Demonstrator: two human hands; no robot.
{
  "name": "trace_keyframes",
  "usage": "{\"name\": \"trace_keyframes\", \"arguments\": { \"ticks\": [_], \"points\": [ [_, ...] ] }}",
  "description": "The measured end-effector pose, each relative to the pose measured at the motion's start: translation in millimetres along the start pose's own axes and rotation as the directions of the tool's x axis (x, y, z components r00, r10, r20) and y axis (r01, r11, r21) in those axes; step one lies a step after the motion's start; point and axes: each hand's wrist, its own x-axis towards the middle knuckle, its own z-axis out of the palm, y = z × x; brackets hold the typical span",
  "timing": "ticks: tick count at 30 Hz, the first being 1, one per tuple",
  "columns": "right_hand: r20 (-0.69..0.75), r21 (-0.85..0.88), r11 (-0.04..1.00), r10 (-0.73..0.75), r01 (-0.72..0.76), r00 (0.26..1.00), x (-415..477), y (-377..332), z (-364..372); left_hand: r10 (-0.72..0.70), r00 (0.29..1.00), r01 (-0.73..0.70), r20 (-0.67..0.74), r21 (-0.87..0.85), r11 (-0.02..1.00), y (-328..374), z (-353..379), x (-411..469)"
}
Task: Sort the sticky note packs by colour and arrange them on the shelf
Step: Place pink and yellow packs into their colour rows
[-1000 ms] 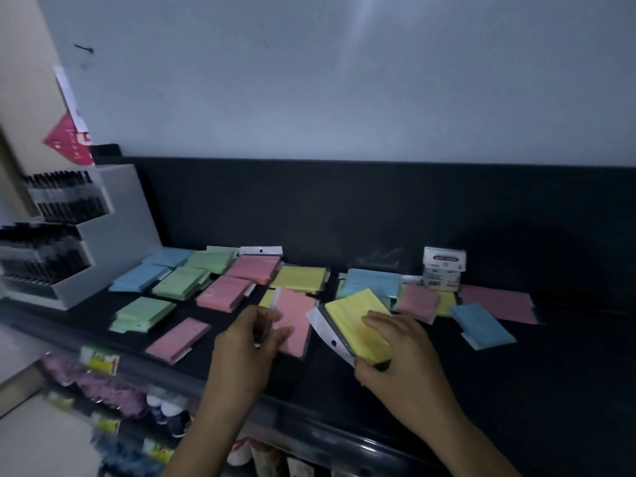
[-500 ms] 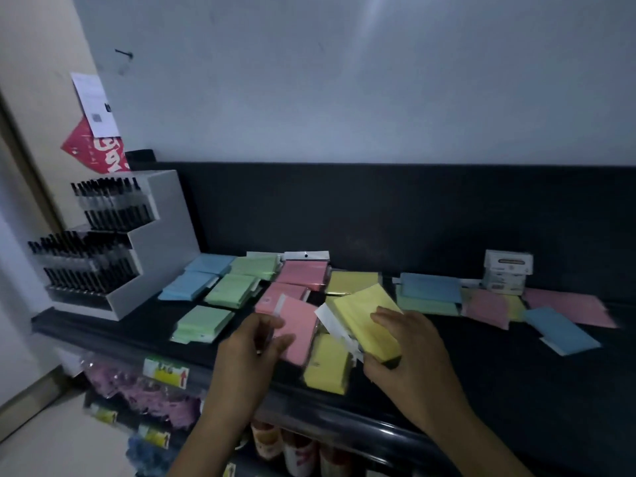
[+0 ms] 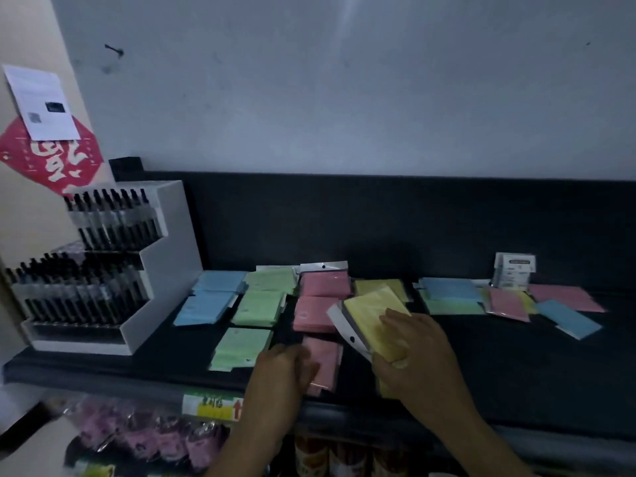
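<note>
Sticky note packs lie on a dark shelf (image 3: 516,366). Sorted columns stand at the left: blue packs (image 3: 206,304), green packs (image 3: 261,306) and pink packs (image 3: 321,297), with a yellow pack (image 3: 378,285) behind. My right hand (image 3: 409,349) grips a thick stack of yellow packs (image 3: 370,318), tilted above the shelf. My left hand (image 3: 282,370) holds a pink pack (image 3: 321,363) near the front edge. Mixed blue, green, pink and yellow packs (image 3: 509,302) lie unsorted at the right.
A white stepped display of black pens (image 3: 103,270) stands at the shelf's left end. A small white box (image 3: 513,275) sits at the back right. Below the shelf edge hang a price label (image 3: 213,406) and bagged goods.
The view has swung left. My left hand has brought the pink pack down toward the front of the pink column. My right hand keeps the yellow stack.
</note>
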Motion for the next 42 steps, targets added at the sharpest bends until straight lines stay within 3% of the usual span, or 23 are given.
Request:
{"name": "trace_keyframes", "arguments": {
  "ticks": [2,4,6,9,13,16,18,20,24,27,31,35,42],
  "points": [
    [-0.03,0.007,1.0,0.002,-0.002,1.0,-0.5,-8.8,-0.6,0.077,0.997,-0.074,-0.029,0.085,0.994,-3.5,-2.2,-0.4],
    [-0.068,0.033,0.999,0.021,-0.018,0.997,-1.9,-11.9,-1.0,0.116,0.99,-0.113,-0.084,0.031,0.993,-0.3,-9.7,-0.5],
    [-0.114,0.042,0.998,0.052,-0.047,0.992,-4.5,-15.9,2.3,0.083,0.996,-0.088,-0.031,-0.206,0.975,10.3,-24.5,-1.3],
    [-0.207,-0.011,0.999,-0.032,0.03,0.978,-15.3,-29.2,20.3,0.054,0.98,0.074,0.19,-0.603,0.794,33.3,-41.3,-4.7],
    [-0.075,0.019,0.994,-0.11,0.112,0.991,-36.5,-45.0,47.6,-0.031,0.958,0.244,0.285,-0.753,0.611,41.2,-40.9,-10.6],
    [0.105,0.213,0.976,0.019,-0.042,0.994,-40.5,-48.9,37.6,-0.049,0.963,0.233,0.266,-0.722,0.652,31.5,-41.6,-9.1],
    [0.092,0.265,0.958,0.087,-0.109,0.992,-36.0,-46.9,23.8,0.023,0.958,0.18,0.287,-0.657,0.732,23.7,-43.9,-6.2],
    [0.095,0.254,0.953,0.143,-0.163,0.985,-27.4,-41.0,10.6,0.123,0.935,0.113,0.333,-0.607,0.787,20.3,-46.0,-3.1],
    [0.162,0.187,0.973,0.105,-0.135,0.981,-13.4,-32.9,-7.8,0.228,0.866,0.063,0.446,-0.55,0.833,28.9,-48.9,-1.9],
    [0.15,0.274,0.946,0.135,-0.172,0.979,-1.1,-23.1,-13.4,0.243,0.909,-0.026,0.34,-0.534,0.845,42.1,-46.9,7.6],
    [0.027,0.441,0.854,0.296,-0.277,0.955,35.3,6.6,-22.8,0.2,0.974,-0.129,0.105,-0.471,0.873,54.0,-42.4,23.2],
    [0.01,0.602,0.688,0.502,-0.406,0.865,86.5,51.6,-19.5,0.115,0.991,-0.083,0.066,-0.362,0.928,50.0,-37.4,34.6],
    [0.128,0.582,0.564,0.648,-0.586,0.751,158.0,91.9,16.8,0.151,0.988,-0.153,-0.027,-0.227,0.962,50.4,-28.8,45.4]
  ]
}}
